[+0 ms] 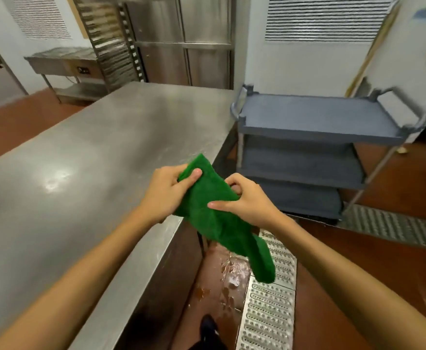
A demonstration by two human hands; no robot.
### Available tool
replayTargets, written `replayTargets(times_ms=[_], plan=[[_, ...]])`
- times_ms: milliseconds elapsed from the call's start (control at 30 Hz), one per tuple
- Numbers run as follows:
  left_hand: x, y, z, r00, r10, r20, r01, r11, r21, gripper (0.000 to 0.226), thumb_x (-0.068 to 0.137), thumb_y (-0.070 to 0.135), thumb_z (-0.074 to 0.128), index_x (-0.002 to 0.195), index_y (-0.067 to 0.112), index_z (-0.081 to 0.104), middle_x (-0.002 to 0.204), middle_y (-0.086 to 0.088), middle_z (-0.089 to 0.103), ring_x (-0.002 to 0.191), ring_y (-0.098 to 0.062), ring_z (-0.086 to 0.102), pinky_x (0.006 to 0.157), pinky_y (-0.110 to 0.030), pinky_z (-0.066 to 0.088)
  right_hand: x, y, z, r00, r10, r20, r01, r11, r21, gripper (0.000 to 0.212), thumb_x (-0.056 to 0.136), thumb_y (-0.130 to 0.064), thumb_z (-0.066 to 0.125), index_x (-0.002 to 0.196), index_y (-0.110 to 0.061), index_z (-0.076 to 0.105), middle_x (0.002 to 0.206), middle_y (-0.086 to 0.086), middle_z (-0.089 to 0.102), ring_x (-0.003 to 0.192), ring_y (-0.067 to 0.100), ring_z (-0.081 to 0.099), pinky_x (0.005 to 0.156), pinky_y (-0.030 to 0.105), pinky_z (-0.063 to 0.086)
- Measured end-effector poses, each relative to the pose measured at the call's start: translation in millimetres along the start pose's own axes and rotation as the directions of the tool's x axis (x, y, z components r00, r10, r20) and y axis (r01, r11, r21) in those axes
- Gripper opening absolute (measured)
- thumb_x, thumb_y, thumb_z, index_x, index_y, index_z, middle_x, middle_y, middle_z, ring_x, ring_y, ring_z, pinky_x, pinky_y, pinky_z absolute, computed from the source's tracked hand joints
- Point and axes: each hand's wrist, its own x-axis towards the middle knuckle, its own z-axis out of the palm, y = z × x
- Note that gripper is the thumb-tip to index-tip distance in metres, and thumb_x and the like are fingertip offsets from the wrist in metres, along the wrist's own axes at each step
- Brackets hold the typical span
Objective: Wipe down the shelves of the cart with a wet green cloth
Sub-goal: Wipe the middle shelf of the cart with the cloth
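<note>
Preparation step: fingers of my left hand [166, 193] and right hand [244, 202] pinch the shaggy green cloth [217, 223] mid-frame, beside the steel desk [80, 160]. Next, carry it to the grey three-shelf plastic cart [318, 117] (upper right) and wipe.

A commercial kitchen
A steel worktable [101, 147] and tall steel fridge [181, 39] stood on red floor [383, 261]; drain grating [270, 311] ran alongside; wall vents [325, 18] sat above

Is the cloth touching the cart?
No, the left hand and the right hand hold the cloth in the air, and the cart stands apart, farther back.
</note>
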Motion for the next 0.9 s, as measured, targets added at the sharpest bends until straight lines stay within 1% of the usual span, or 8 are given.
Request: replayTargets(times_ms=[33, 100, 167, 267, 333, 500, 633, 900], plan=[[13.7, 2.6, 10.9, 0.999, 0.035, 0.011, -0.035, 0.999, 0.018, 0.033, 0.099, 0.030, 0.058, 0.080, 0.007, 0.071, 0.070, -0.014, 0.072, 0.066, -0.028, 0.069, 0.065, -0.041, 0.054, 0.8, 4.0, -13.3, 0.999, 0.018, 0.040, -0.020, 0.999, 0.027, 0.045, 0.066, -0.044, 0.088, 0.100, -0.028, 0.063, 0.096, -0.006, 0.075, 0.088, 0.006, 0.072, 0.079, 0.038, 0.060], [40.3, 9.7, 32.1, 0.993, 0.109, 0.049, -0.111, 0.994, 0.020, 0.034, 0.098, 0.034, 0.058, 0.077, 0.009, 0.069, 0.068, -0.019, 0.069, 0.061, -0.022, 0.062, 0.067, -0.045, 0.051, 3.4, 12.7, -38.7, 0.990, 0.062, 0.129, -0.060, 0.998, -0.013, 0.045, 0.069, -0.042, 0.087, 0.109, -0.030, 0.069, 0.103, -0.008, 0.075, 0.097, 0.007, 0.071, 0.088, 0.041, 0.058], [67.8, 15.2, 52.3, 0.981, 0.161, 0.104, -0.160, 0.987, -0.019, 0.033, 0.098, 0.035, 0.059, 0.073, 0.015, 0.066, 0.067, -0.017, 0.066, 0.059, -0.021, 0.060, 0.066, -0.045, 0.051, 9.0, 25.8, -61.2, 0.978, 0.128, 0.167, -0.119, 0.991, -0.063, 0.039, 0.071, -0.036, 0.086, 0.107, -0.027, 0.074, 0.104, -0.007, 0.076, 0.098, 0.009, 0.071, 0.091, 0.041, 0.056], [110.8, 20.8, 77.3, 0.957, 0.220, 0.187, -0.213, 0.975, -0.057, 0.041, 0.097, 0.042, 0.055, 0.073, 0.010, 0.064, 0.068, -0.014, 0.065, 0.066, -0.030, 0.064, 0.065, -0.046, 0.051, 23.5, 49.5, -91.5, 0.978, 0.177, 0.109, -0.166, 0.981, -0.100, 0.024, 0.077, -0.021, 0.081, 0.097, -0.031, 0.072, 0.102, -0.007, 0.074, 0.095, 0.007, 0.070, 0.089, 0.040, 0.058], [140.4, 22.0, 89.2, 0.944, 0.255, 0.209, -0.240, 0.966, -0.094, 0.042, 0.098, 0.041, 0.056, 0.074, 0.008, 0.064, 0.067, -0.011, 0.065, 0.065, -0.028, 0.064, 0.064, -0.045, 0.051, 36.1, 62.9, -108.2, 0.978, 0.186, 0.090, -0.180, 0.981, -0.074, 0.024, 0.085, -0.014, 0.073, 0.103, -0.030, 0.068, 0.106, -0.007, 0.072, 0.099, 0.006, 0.068, 0.090, 0.037, 0.057], [209.8, 21.3, 109.0, 0.901, 0.335, 0.276, -0.303, 0.941, -0.152, 0.032, 0.095, 0.041, 0.057, 0.077, 0.017, 0.068, 0.069, 0.002, 0.067, 0.065, -0.017, 0.064, 0.061, -0.035, 0.050, 73.2, 85.1, -145.2, 0.978, 0.207, -0.020, -0.208, 0.967, -0.146, 0.028, 0.094, -0.019, 0.061, 0.112, -0.040, 0.064, 0.109, -0.016, 0.070, 0.103, 0.003, 0.066, 0.089, 0.034, 0.058], [259.7, 17.6, 126.9, 0.896, 0.349, 0.276, -0.300, 0.932, -0.202, 0.021, 0.095, 0.036, 0.059, 0.083, 0.024, 0.071, 0.074, 0.010, 0.069, 0.070, -0.012, 0.066, 0.061, -0.027, 0.050, 106.8, 96.9, -175.5, 0.976, 0.197, -0.096, -0.215, 0.945, -0.248, 0.031, 0.098, -0.018, 0.057, 0.122, -0.036, 0.061, 0.119, -0.013, 0.068, 0.110, 0.007, 0.062, 0.095, 0.037, 0.055], [328.1, 1.0, 162.1, 0.900, 0.249, 0.359, -0.160, 0.952, -0.260, 0.015, 0.096, 0.025, 0.063, 0.091, 0.020, 0.076, 0.083, 0.004, 0.075, 0.079, -0.012, 0.071, 0.069, -0.035, 0.058, 149.4, 137.6, -226.2, 0.959, 0.158, -0.235, -0.232, 0.915, -0.331, 0.052, 0.097, -0.004, 0.054, 0.140, -0.032, 0.046, 0.136, -0.009, 0.057, 0.126, 0.011, 0.053, 0.105, 0.033, 0.047]])
